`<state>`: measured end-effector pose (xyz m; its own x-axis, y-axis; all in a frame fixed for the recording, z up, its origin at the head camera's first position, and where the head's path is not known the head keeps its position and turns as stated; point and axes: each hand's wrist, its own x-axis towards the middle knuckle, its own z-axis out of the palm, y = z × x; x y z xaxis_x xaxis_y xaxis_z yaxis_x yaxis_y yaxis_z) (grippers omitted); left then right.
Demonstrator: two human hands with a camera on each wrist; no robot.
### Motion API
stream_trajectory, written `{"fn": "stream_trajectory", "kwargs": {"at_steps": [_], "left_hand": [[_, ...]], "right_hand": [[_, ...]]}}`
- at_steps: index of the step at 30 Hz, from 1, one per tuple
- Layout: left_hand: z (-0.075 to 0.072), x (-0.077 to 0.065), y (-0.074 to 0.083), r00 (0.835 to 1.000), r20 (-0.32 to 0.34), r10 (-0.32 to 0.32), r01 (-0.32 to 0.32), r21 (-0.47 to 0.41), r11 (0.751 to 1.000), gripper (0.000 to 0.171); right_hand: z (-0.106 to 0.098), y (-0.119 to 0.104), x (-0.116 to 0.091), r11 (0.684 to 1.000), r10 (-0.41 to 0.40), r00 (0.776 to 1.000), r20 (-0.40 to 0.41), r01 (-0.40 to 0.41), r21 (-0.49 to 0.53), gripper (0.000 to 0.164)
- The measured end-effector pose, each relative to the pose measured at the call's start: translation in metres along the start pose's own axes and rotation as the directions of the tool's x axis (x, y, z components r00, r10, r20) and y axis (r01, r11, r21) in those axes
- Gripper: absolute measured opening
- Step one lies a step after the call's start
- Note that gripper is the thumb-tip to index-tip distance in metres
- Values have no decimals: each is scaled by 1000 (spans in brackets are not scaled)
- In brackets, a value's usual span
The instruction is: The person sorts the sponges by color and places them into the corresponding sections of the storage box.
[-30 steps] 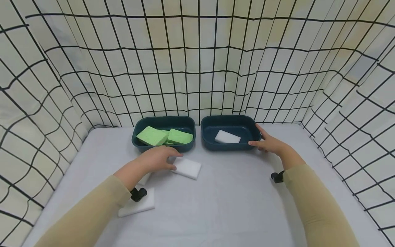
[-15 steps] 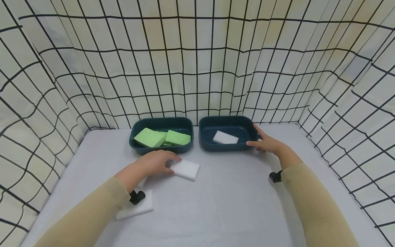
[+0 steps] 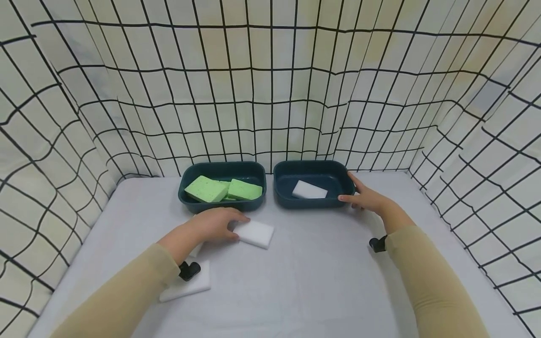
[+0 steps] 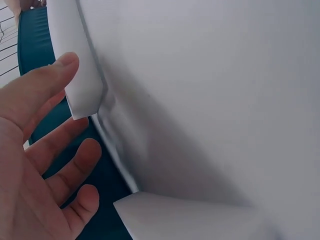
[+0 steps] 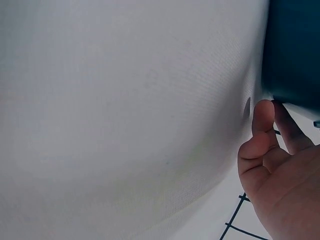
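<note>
My left hand (image 3: 214, 225) pinches the left end of a white sponge (image 3: 255, 233) lying on the table. In the left wrist view, the thumb (image 4: 65, 65) lies over the near side of that sponge (image 4: 82, 90), and the index finger passes behind it. The other fingers spread loosely. My right hand (image 3: 367, 197) grips the right end of a dark teal tub (image 3: 310, 203), thumb at its front corner and a finger at its back corner. Inside the tub lies another white sponge (image 3: 310, 189). The right wrist view shows fingers (image 5: 264, 117) against the tub's wall (image 5: 292, 55).
A second teal tub (image 3: 249, 204), holding several green sponges (image 3: 206, 189), stands left of the first with a narrow gap between. More white sponges (image 3: 196, 285) lie partly under my left forearm. Black netting (image 3: 270, 84) over white cloth surrounds the table on three sides.
My left thumb and index finger have closed in on the end of the white sponge. The right hand stays at the tub. The head view has shifted slightly.
</note>
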<state>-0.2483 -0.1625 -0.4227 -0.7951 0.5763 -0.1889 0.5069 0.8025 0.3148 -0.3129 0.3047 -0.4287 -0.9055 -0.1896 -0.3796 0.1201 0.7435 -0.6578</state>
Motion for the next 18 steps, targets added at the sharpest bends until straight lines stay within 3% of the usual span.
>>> {"fn": "stream_trajectory", "kwargs": {"at_steps": [18], "left_hand": [[-12,-11,16,999,-40,-1,0,-36,999,52]], "right_hand": [[-1,0,1,1000,0,1000,-4,0,18,107]]}}
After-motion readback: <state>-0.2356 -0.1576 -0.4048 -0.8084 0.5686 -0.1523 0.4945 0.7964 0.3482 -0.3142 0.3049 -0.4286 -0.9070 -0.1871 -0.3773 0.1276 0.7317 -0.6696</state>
